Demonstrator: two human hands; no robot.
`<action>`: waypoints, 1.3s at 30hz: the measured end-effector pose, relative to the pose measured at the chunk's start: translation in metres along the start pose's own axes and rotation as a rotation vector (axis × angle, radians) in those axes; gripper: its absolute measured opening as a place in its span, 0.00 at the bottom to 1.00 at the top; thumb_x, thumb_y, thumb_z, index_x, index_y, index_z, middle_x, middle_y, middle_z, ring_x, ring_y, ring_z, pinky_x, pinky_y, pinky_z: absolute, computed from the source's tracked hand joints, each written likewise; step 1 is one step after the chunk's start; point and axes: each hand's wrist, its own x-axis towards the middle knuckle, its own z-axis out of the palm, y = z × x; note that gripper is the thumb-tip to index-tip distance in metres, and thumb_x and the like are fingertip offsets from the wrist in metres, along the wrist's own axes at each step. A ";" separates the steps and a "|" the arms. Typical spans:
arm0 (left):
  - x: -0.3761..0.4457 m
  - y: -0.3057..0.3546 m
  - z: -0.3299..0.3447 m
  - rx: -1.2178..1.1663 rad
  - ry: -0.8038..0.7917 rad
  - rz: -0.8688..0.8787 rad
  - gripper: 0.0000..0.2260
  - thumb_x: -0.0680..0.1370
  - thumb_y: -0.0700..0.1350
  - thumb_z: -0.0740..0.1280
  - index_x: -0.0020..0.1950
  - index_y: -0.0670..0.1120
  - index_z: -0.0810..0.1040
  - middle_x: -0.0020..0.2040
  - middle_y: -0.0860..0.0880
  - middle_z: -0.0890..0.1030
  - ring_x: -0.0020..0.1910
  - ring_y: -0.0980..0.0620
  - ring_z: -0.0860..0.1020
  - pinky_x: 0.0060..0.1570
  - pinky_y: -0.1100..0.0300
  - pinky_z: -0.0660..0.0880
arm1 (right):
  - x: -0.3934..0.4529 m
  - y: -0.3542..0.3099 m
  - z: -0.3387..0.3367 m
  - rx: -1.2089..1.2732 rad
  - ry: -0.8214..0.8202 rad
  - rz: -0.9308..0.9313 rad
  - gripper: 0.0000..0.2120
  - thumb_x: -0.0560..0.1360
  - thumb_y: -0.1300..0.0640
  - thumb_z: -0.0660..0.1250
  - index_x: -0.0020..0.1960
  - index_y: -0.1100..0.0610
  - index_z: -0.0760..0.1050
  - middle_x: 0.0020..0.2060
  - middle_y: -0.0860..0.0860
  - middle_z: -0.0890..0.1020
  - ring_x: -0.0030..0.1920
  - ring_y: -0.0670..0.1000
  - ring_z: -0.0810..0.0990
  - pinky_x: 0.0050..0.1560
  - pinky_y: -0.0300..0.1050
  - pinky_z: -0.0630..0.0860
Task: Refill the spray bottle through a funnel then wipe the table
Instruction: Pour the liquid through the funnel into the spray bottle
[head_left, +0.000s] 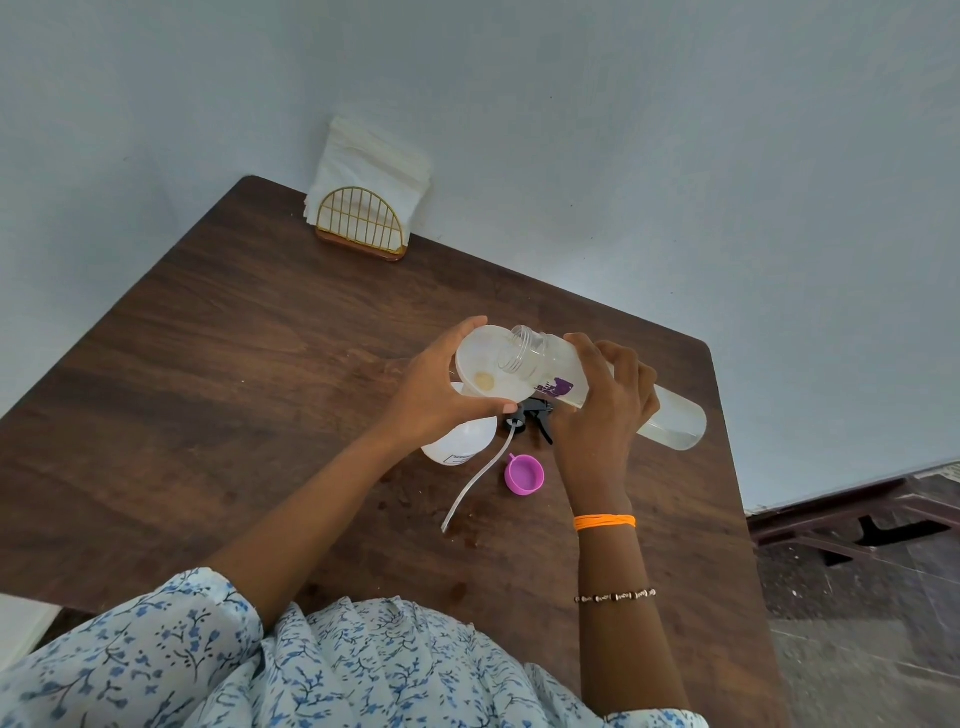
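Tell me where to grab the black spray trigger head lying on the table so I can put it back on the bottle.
Grip the spray trigger head by its black body near the threaded collar, coming from above. It lies flat on the table with its dip tube trailing toward you, so lifting by the body should let the tube hang free.

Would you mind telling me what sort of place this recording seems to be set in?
Probably a plain dining or eating corner indoors: a dark wooden table set against a bare painted wall, a wire napkin holder stuffed with paper napkins, and a tiled floor.
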 end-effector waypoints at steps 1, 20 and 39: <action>0.000 0.000 0.000 0.002 0.000 -0.001 0.41 0.64 0.49 0.79 0.72 0.54 0.62 0.70 0.51 0.69 0.64 0.54 0.68 0.59 0.59 0.71 | 0.000 0.000 0.000 0.000 -0.001 0.000 0.29 0.60 0.70 0.76 0.59 0.55 0.76 0.54 0.58 0.76 0.58 0.60 0.70 0.59 0.56 0.65; 0.001 0.000 0.000 0.008 0.001 -0.006 0.41 0.64 0.49 0.78 0.72 0.54 0.62 0.70 0.51 0.68 0.65 0.54 0.68 0.60 0.58 0.70 | 0.001 -0.001 -0.001 -0.015 -0.003 0.003 0.29 0.59 0.70 0.75 0.58 0.55 0.77 0.55 0.57 0.77 0.58 0.59 0.70 0.60 0.58 0.64; -0.001 0.002 0.000 0.010 0.000 0.000 0.41 0.64 0.48 0.79 0.72 0.54 0.62 0.70 0.52 0.69 0.64 0.55 0.68 0.60 0.58 0.70 | -0.001 0.000 -0.002 -0.038 -0.002 0.003 0.30 0.59 0.72 0.73 0.59 0.54 0.77 0.55 0.57 0.76 0.59 0.59 0.69 0.61 0.55 0.60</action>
